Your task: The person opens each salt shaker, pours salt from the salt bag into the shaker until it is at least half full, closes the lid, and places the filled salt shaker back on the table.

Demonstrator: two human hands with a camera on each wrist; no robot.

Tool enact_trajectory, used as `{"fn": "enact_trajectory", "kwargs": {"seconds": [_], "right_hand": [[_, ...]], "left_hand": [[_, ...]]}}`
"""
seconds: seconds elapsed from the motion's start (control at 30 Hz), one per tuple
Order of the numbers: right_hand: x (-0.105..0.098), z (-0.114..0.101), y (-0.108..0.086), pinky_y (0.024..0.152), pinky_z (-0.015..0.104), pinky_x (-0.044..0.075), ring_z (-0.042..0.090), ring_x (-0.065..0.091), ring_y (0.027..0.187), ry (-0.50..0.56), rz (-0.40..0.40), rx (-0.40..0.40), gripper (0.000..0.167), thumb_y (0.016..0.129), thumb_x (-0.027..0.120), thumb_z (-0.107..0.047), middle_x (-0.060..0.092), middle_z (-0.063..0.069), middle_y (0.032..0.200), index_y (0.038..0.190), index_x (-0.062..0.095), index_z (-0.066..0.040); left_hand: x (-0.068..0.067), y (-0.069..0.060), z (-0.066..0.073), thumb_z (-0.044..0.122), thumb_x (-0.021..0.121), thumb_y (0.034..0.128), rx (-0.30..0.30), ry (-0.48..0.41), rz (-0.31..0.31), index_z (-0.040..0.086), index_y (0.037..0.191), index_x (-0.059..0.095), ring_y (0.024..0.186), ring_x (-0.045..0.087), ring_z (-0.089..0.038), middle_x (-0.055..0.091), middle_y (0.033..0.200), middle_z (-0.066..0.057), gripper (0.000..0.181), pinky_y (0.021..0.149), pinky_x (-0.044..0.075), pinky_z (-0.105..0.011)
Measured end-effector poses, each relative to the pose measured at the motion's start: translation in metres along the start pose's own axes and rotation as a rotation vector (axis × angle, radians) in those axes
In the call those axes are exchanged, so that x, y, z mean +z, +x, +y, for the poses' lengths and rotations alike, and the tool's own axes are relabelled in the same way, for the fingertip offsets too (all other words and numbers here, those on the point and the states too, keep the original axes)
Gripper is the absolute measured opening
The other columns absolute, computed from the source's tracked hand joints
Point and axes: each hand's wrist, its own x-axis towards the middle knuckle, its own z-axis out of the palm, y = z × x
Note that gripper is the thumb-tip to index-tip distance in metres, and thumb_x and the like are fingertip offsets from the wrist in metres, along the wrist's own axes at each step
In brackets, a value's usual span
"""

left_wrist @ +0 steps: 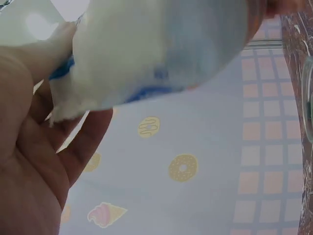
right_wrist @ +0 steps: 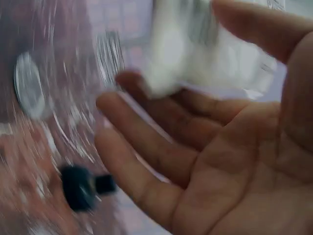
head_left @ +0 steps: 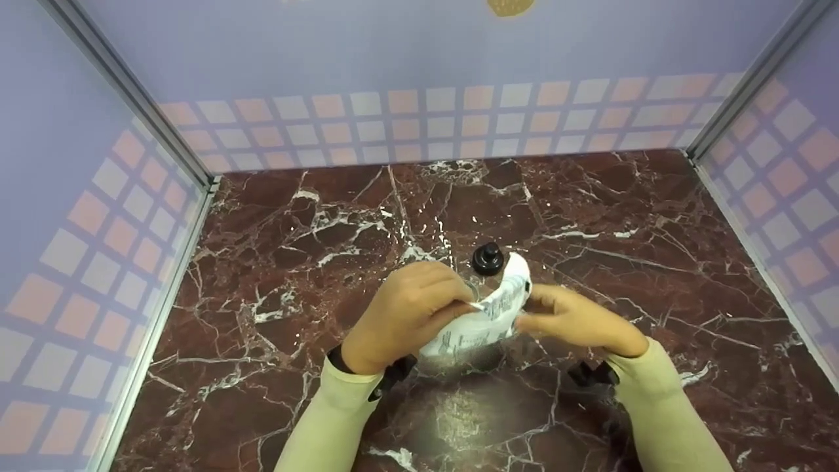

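A white plastic bag (head_left: 488, 321) with printed text on one side is held up between the two hands. My left hand (head_left: 413, 308) pinches its upper edge between thumb and fingers. In the left wrist view the bag (left_wrist: 146, 49) looks full and rounded, with blue print and a crumpled corner near the fingers. At the bag's other end is my right hand (head_left: 577, 318). Its fingers (right_wrist: 146, 161) are spread and loosely bent beside the blurred bag, and whether they touch it is hard to tell. Just beyond the bag, a black knobbed lid (head_left: 487, 259) sits on the table.
A clear glass rim (head_left: 472, 288) shows partly behind my left hand, most of it hidden. The dark red marble table (head_left: 295, 262) is bounded by a patterned back wall (head_left: 419, 124) and side walls with metal edges.
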Motion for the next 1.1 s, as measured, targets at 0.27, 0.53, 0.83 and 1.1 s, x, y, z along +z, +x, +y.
{"fn": "enact_trajectory", "kwargs": {"seconds": [0.27,0.53,0.83,1.1], "right_hand": [[-0.007,0.009,0.003,0.062,0.04,0.063,0.022,0.07,0.07,0.131,0.151,0.039,0.023,0.106,0.057,-0.017,0.071,0.018,0.095,0.121,0.06,0.001],[-0.015,0.005,0.0,0.053,0.03,0.057,0.018,0.065,0.061,0.141,0.394,0.047,0.019,0.105,0.06,-0.014,0.067,0.013,0.079,0.105,0.06,0.004],[-0.042,-0.011,0.001,0.065,0.022,0.058,0.012,0.066,0.069,0.567,0.525,-0.033,0.019,0.099,0.068,-0.007,0.072,0.006,0.091,0.117,0.068,0.0],[-0.05,-0.004,0.009,0.065,0.025,0.061,0.014,0.069,0.067,0.491,0.599,-0.009,0.018,0.096,0.073,-0.01,0.074,0.008,0.083,0.106,0.073,0.005]], "left_hand": [[0.009,-0.004,-0.008,0.025,0.075,0.0931,-0.181,-0.002,-0.059,0.011,0.105,0.075,0.086,0.071,-0.01,0.077,0.099,0.0,0.019,0.083,0.055,-0.016],[0.024,0.0,-0.015,0.03,0.075,0.0942,-0.127,0.084,-0.052,0.011,0.1,0.079,0.063,0.055,-0.005,0.07,0.081,0.003,0.02,0.065,0.05,-0.014],[0.032,0.007,-0.013,0.025,0.069,0.1003,-0.301,-0.03,0.055,0.01,0.094,0.079,0.067,0.059,-0.005,0.073,0.085,0.002,0.019,0.06,0.048,-0.016],[0.031,0.008,-0.014,0.029,0.069,0.0999,-0.305,0.02,0.026,0.012,0.091,0.08,0.067,0.063,-0.005,0.074,0.082,0.002,0.022,0.062,0.05,-0.016]]}}
